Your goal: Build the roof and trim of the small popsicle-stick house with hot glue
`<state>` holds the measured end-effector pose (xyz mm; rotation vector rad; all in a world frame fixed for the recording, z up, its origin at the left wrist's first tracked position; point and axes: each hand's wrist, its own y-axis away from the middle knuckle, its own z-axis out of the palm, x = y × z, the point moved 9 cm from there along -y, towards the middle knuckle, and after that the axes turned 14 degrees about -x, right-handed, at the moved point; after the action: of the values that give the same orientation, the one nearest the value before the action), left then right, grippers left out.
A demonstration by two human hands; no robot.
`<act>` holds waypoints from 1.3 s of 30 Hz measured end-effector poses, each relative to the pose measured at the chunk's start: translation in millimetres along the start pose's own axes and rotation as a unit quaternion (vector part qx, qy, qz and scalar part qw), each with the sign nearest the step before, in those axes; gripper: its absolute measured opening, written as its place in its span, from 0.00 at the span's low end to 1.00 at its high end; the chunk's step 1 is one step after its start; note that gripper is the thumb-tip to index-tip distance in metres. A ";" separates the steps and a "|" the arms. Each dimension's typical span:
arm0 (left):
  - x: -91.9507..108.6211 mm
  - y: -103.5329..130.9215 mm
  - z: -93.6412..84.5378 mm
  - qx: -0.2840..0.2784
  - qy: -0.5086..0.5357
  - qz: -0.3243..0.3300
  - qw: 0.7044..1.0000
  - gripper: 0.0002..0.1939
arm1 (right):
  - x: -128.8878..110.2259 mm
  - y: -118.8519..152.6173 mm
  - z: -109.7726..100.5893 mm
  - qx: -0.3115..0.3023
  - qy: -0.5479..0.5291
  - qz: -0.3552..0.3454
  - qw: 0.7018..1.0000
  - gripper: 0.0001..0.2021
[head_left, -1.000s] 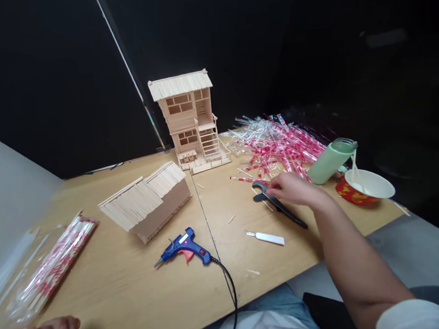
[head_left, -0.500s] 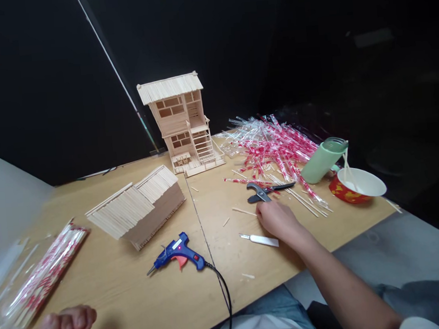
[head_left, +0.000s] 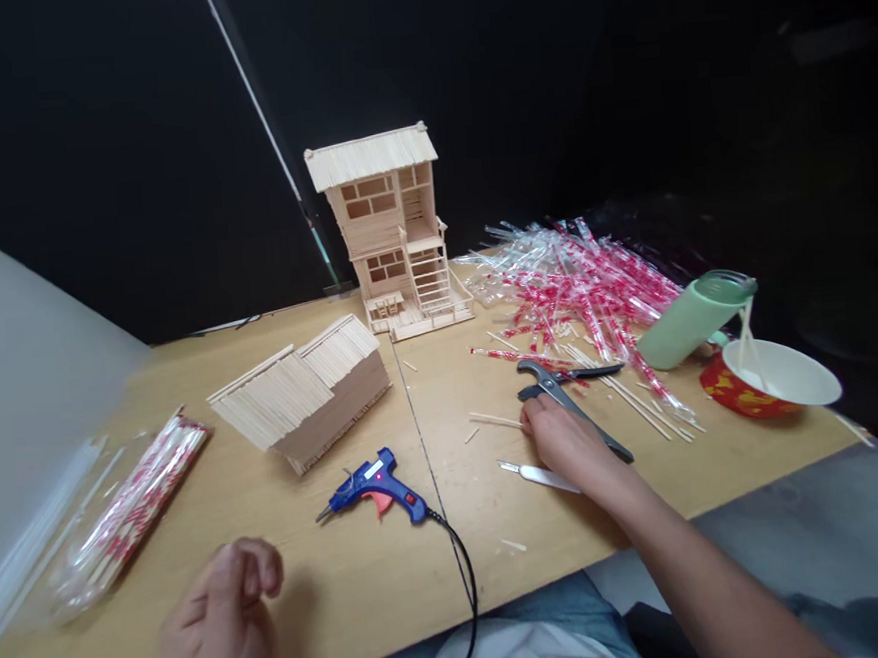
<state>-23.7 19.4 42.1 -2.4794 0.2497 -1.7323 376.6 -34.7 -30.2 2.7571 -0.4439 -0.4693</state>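
Observation:
My right hand [head_left: 567, 438] rests on the table with its fingers closed at the end of a thin wooden stick [head_left: 494, 419]. Beside it lie grey-handled cutters [head_left: 587, 421] and a white-handled craft knife [head_left: 544, 477]. My left hand [head_left: 226, 620] is above the table at the lower left, fingers curled, and whether anything is in them is hidden. A blue glue gun [head_left: 375, 487] lies between the hands. Behind it are a low stick-built model with a slatted roof [head_left: 300, 391] and a taller two-storey stick house [head_left: 394, 237].
Red and clear wrappers [head_left: 578, 279] are heaped at the back right. A green cup [head_left: 690, 321] leans by a red and white bowl [head_left: 751, 387]. Packed sticks [head_left: 132, 511] lie at the left. The glue gun's black cord [head_left: 467, 578] runs over the front edge.
The view has shifted, moving the scene rightward at the right side. My left hand has come inward and up. My right hand stays near the stick, and more of the cutters shows.

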 end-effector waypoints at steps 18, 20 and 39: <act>31.4 -43.8 36.2 -0.107 0.041 0.027 0.993 0.09 | -194.9 7.8 -65.9 -0.038 -0.133 -0.375 0.917 0.07; 30.5 -50.2 19.2 -0.058 0.057 0.036 0.996 0.10 | -207.8 -3.1 -71.8 -0.042 -0.173 -0.381 0.907 0.06; 5.0 -113.6 -39.9 0.099 0.039 0.079 0.991 0.11 | -280.8 -90.6 -99.8 0.002 -0.184 -0.382 0.905 0.07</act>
<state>-51.2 130.1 81.0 -2.1950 0.2603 -1.7012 183.0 169.7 103.0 2.7474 0.6069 -1.1721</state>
